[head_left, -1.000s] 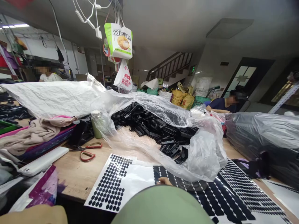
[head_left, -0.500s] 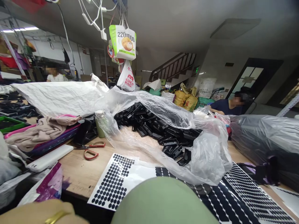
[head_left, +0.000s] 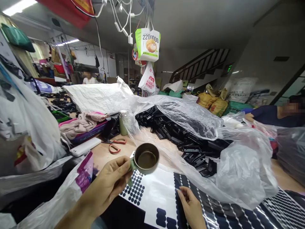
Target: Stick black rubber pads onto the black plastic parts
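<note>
My left hand point(head_left: 111, 181) is closed on the handle of a small green cup point(head_left: 146, 159) with a metal inside and a little dark liquid in it. It holds the cup upright above the near table edge. My right hand point(head_left: 192, 208) lies on a white sheet of black round stickers point(head_left: 154, 194), fingers loosely down, with nothing in it. Just beyond the cup, a heap of black plastic parts point(head_left: 181, 136) spills from a clear plastic bag point(head_left: 243, 168).
Red-handled scissors point(head_left: 115, 144), a white flat device point(head_left: 84, 147) and a green bottle point(head_left: 123, 124) lie left of the heap. A cloth sits in a purple tray point(head_left: 79, 125). A white bag point(head_left: 28, 127) hangs at my left. One person point(head_left: 274, 114) works at right, another point(head_left: 88, 78) far back.
The green cup, which filled the bottom of the view close to the camera, has come down and forward in my left hand. My right hand now shows on the sticker sheet. The view turned left.
</note>
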`<action>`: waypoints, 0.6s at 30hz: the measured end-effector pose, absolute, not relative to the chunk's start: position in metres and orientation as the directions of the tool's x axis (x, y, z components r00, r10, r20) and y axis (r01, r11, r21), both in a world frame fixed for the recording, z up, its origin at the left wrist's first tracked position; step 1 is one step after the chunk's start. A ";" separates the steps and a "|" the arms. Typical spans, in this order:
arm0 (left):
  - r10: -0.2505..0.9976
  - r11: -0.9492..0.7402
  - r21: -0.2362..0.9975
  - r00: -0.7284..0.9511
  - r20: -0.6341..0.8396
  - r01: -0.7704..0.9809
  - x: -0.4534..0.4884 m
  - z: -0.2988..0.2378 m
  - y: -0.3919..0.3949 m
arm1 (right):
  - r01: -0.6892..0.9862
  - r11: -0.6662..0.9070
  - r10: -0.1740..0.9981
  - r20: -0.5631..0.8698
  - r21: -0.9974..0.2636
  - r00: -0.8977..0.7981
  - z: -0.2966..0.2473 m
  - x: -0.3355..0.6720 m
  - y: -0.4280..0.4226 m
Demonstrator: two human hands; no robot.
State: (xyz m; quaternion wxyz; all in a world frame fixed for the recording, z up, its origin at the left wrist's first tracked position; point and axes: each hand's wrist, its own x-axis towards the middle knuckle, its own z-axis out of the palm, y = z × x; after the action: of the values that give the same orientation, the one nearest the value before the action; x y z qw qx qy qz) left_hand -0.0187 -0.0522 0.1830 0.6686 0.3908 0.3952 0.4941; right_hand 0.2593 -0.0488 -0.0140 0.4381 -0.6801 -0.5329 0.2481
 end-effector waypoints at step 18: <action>0.761 0.113 0.992 -0.647 -0.045 0.063 -0.152 0.030 0.083 | 0.532 -0.024 0.944 0.156 -0.846 0.290 -0.024 0.261 -0.046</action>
State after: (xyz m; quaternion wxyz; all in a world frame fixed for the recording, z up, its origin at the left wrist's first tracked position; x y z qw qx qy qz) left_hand -0.1516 0.0831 0.0304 0.2935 0.3003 0.6857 0.5946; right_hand 0.2615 -0.0456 -0.0236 0.4350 -0.6752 -0.5467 0.2367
